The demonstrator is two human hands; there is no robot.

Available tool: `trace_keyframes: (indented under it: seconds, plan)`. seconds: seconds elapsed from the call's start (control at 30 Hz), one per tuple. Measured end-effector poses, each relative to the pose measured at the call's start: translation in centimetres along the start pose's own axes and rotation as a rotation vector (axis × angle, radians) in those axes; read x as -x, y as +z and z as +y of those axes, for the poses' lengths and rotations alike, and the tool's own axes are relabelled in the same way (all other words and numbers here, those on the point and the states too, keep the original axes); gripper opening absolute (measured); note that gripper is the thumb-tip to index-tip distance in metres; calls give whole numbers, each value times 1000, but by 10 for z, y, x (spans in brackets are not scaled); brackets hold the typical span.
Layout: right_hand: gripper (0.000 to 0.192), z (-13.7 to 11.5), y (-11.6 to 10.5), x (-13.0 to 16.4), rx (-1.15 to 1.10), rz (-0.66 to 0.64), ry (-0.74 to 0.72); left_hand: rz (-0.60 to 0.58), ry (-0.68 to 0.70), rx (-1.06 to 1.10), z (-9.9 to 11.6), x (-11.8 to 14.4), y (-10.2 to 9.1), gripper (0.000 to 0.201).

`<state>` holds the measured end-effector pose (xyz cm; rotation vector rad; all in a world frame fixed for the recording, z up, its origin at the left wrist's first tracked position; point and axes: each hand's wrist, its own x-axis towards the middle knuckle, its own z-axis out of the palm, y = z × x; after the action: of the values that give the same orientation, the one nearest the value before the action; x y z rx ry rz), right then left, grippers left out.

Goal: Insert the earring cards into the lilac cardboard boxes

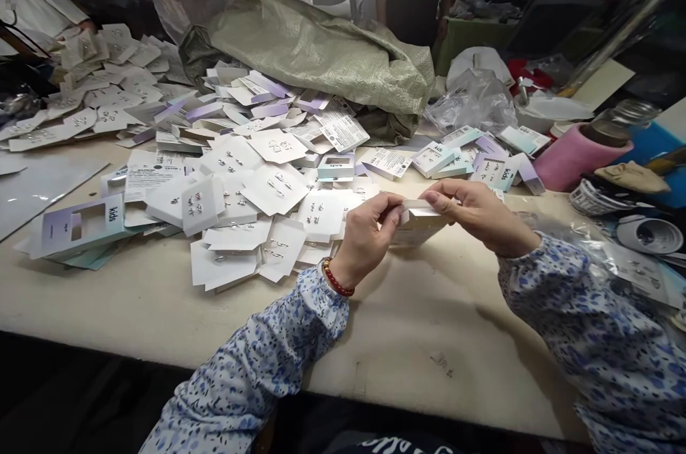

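Between my two hands is a small cardboard box (421,214), held above the table with a pale flap at its top edge. My left hand (369,232) pinches its left end with thumb and forefinger; a red bead bracelet circles that wrist. At the other end, my right hand (476,214) grips the top edge, thumb and fingers pressed together. Just left of my left hand lies a loose heap of white earring cards (276,186) with small metal earrings on them. The box's front is mostly in shadow and its contents are hidden.
A flat box marked "kids" (80,225) lies at the left. Behind the cards slumps a green woven sack (321,39). Several finished-looking small boxes (439,157) sit beyond my hands. A pink container (579,157) and a tape roll (649,234) stand right. People stand across the table.
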<state>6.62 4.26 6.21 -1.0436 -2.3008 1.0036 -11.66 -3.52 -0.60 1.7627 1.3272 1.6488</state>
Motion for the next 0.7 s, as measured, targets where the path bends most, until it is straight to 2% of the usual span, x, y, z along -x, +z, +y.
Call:
trace_keyframes:
  seconds: [0.17, 0.27, 0.43, 0.6, 0.67, 0.7]
  plan:
    - [50, 9, 6, 3, -365, -108, 118, 18, -25, 72, -1, 1, 3, 10]
    - [48, 17, 18, 1, -486, -111, 205, -26, -70, 119, -2, 1, 3, 13]
    - [39, 24, 37, -2, -597, -41, 154, -53, -194, 225, -5, 1, 5, 14]
    - [32, 36, 36, 4, -626, 3, 167, -39, -316, 305, -9, 1, 10, 8]
    - [31, 44, 38, 8, -628, 82, 147, 10, -330, 273, -10, 2, 13, 11]
    - [32, 48, 41, 11, -608, 163, 121, 61, -330, 248, -11, 2, 14, 15]
